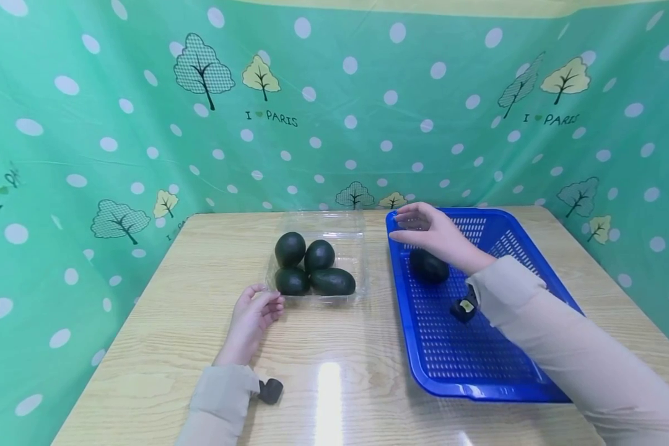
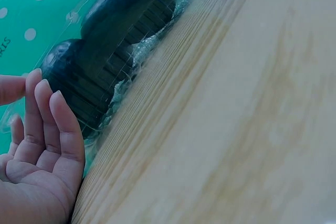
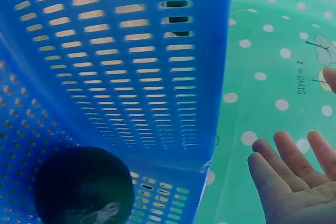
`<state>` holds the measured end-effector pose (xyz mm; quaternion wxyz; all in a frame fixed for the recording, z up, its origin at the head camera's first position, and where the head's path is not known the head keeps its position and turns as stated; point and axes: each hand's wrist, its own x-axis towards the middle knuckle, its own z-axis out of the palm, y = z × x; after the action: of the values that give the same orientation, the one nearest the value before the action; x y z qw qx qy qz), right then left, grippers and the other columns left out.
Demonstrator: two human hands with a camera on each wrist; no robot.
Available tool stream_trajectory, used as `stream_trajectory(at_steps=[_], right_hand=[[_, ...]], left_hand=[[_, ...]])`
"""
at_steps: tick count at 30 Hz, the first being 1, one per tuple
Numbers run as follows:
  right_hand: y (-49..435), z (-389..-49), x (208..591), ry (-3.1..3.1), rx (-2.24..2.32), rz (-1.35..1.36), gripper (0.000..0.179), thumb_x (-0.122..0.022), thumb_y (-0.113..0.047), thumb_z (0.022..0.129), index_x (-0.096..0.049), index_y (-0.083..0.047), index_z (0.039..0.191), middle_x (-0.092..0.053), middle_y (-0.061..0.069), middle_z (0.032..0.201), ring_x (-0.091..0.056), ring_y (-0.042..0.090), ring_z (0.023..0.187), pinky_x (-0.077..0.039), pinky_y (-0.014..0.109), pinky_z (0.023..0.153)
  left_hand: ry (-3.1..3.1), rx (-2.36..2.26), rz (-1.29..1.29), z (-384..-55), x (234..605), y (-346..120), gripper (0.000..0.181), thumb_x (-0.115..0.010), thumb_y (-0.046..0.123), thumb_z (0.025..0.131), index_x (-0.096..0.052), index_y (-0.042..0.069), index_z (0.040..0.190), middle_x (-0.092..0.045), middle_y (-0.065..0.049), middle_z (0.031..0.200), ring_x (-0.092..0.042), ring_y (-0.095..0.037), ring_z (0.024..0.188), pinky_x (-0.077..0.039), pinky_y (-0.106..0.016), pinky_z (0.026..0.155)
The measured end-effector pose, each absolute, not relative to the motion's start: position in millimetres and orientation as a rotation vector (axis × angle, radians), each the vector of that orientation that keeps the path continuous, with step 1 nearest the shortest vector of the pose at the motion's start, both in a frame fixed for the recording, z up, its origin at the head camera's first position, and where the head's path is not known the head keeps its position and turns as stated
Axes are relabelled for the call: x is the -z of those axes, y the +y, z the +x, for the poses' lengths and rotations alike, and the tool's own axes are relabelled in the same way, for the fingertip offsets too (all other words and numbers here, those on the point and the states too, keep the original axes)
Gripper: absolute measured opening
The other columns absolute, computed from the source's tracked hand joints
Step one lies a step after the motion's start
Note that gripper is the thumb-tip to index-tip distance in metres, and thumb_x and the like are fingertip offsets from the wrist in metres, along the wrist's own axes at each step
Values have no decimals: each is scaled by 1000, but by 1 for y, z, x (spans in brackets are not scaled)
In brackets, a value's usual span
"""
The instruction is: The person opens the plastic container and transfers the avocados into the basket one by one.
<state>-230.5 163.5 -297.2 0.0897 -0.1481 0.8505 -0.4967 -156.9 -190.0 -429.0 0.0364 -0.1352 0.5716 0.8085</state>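
Note:
My left hand (image 1: 252, 317) is at the near left corner of a clear plastic box (image 1: 348, 248), pinching its rim between thumb and index finger (image 2: 32, 95). Several dark green avocados (image 1: 332, 282) lie in the box, two round-looking ones behind two others. Over the far left part of a blue basket (image 1: 409, 347) hovers my right hand (image 1: 432, 232), thumb and fingers (image 3: 294, 156) apart with nothing between them. Below that hand a single avocado (image 1: 428, 266) rests on the basket floor; it also shows in the right wrist view, beside the slotted wall.
The box's clear lid (image 1: 323, 222) is folded back behind it. Both stand on a wooden table (image 1: 201, 260), basket to the right of the box. A green dotted curtain (image 1: 334, 142) hangs along the table's back and sides. Small black cameras are strapped to both wrists.

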Motion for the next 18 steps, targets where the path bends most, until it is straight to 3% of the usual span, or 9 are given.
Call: stream_trajectory(at_steps=[18], right_hand=[[141, -241, 279, 2494, 1439, -484, 58, -69, -31, 92, -46, -7, 140, -55, 12, 140, -52, 30, 131, -41, 54, 110]], left_hand=[[1763, -2478, -422, -158, 430, -191, 25, -54, 1, 96, -36, 15, 105, -67, 4, 74, -66, -8, 74, -56, -21, 71]])
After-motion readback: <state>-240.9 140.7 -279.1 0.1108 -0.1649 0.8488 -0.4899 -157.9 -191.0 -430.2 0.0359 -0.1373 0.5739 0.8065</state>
